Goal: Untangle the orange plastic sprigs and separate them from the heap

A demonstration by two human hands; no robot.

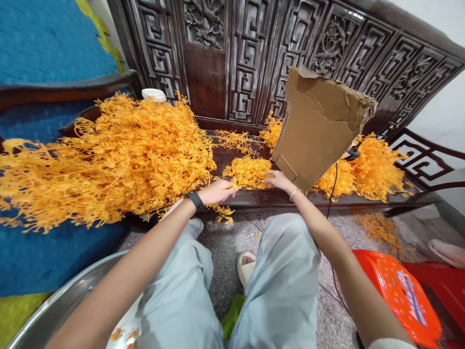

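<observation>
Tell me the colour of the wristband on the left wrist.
Black wristband, seen best in the head view.

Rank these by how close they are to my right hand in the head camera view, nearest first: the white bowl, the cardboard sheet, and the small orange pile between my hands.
1. Small orange pile: at the fingertips of your right hand, on its left.
2. Cardboard sheet: just beyond the hand, toward the right.
3. White bowl: far off to the left, behind the big orange heap.

Two hands point(217, 192) point(279, 180), one cardboard sheet point(317, 128), one watch point(195, 199), one bracelet point(295, 194)
</observation>
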